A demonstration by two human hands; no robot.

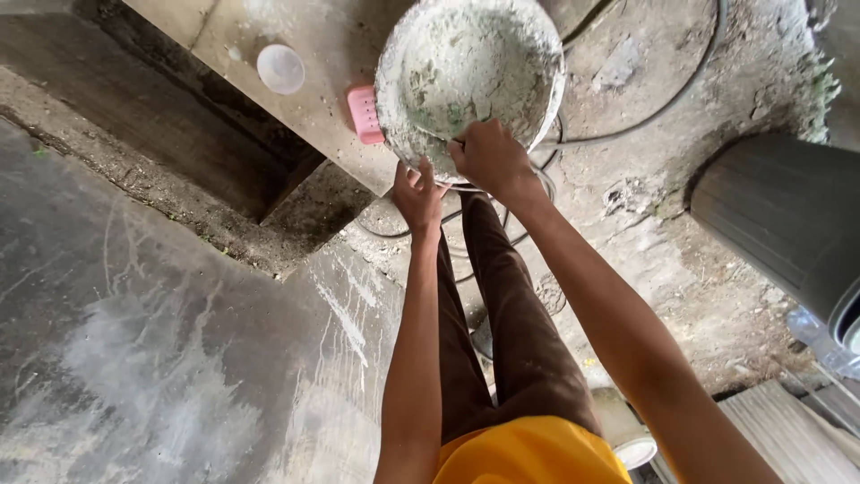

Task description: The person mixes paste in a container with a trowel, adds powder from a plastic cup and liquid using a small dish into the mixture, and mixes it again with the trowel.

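I'm seeing my right hand [488,157] gripping the near rim of the crusted bucket [468,76] at top centre; my left hand [418,193], fingers half open, is touching its underside beside a pink brush [364,114].

Soft daylight, sharp, wide-angle edge distortion
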